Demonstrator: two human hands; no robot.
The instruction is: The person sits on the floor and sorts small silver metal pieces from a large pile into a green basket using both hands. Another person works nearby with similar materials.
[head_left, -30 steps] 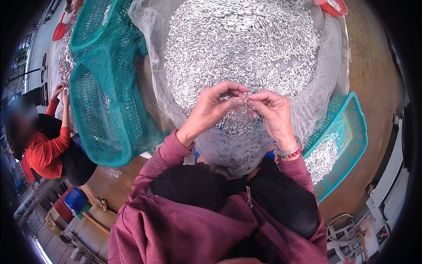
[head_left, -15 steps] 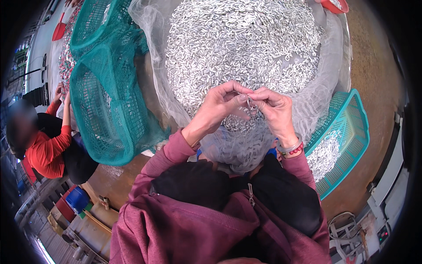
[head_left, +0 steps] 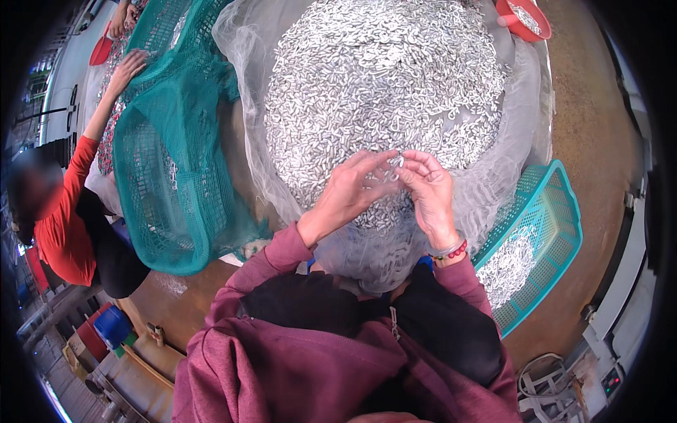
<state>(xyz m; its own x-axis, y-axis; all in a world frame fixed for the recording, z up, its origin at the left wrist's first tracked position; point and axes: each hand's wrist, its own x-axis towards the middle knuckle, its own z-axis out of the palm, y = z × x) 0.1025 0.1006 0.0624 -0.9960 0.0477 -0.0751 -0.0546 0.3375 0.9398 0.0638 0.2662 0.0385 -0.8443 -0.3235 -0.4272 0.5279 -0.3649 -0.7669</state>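
Small silvery hook-shaped metal pieces form a wide pile [head_left: 388, 84] on a sheer white mesh cloth [head_left: 518, 134] in front of me. Above the pile's near edge, my right hand [head_left: 431, 194] pinches a small silvery hook [head_left: 399, 163] between thumb and fingers. My left hand [head_left: 347, 189] faces it from the left, its fingertips close to the hook. Motion blurs the left fingers, so whether they touch or hold anything is unclear.
A teal plastic basket [head_left: 568, 208] of similar silvery pieces stands at the right. Behind it lies a red scoop [head_left: 522, 21]. Teal baskets under green netting [head_left: 204, 176] stand at the left, beside a person in an orange sleeve [head_left: 79, 169]; another hand shows at far left.
Both my hands have lowered slightly, and the left fingers have loosened from their pinch. The person at left has stretched an arm forward onto the netted basket. My view has shifted a little.
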